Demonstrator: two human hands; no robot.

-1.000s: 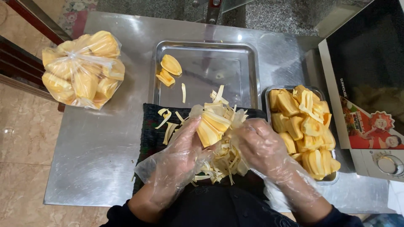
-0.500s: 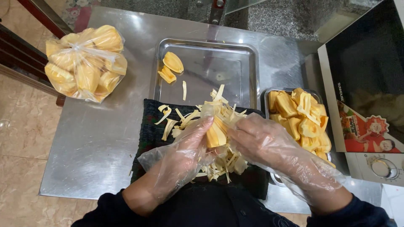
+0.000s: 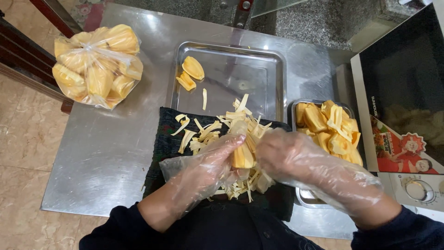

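Note:
Both hands wear loose clear plastic gloves. My left hand (image 3: 203, 169) and my right hand (image 3: 296, 159) together grip one yellow jackfruit pod (image 3: 242, 156) between them, just above a dark cloth (image 3: 162, 148). Pale fibre strips (image 3: 210, 132) lie scattered over the cloth and pile up under my hands. Behind the cloth a large steel tray (image 3: 259, 74) holds two peeled yellow pieces (image 3: 189, 74) and one loose strip.
A small steel tray (image 3: 305, 196) at the right holds several yellow pods (image 3: 330, 132). A clear plastic bag of pods (image 3: 95, 65) sits at the table's far left. A microwave (image 3: 402, 83) stands at the right edge of the steel table (image 3: 101, 157).
The pod has dropped lower between my hands and lost its pale fibres, which now lie on the cloth. My hands have closed in tighter around it.

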